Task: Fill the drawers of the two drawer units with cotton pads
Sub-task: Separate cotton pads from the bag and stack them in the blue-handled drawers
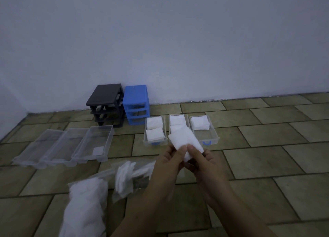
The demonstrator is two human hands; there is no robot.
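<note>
A stack of pads (185,144) is pinched from both sides, thumbs on top: by the left hand (169,162) at its near-left corner and by the right hand (204,162) at its near-right end. The stack's long axis is tilted from far-left to near-right. Just beyond the grip three clear drawers are set side by side on the floor (267,156). The right drawer (204,130), half filled, lies closest to the right hand; the middle drawer (179,123) and left drawer (154,131) look fuller. Further left, three empty drawers (67,146) wait, with the black unit (106,103) and blue unit (137,106) behind by the wall. Bags of pads (124,176) lie near-left.
</note>
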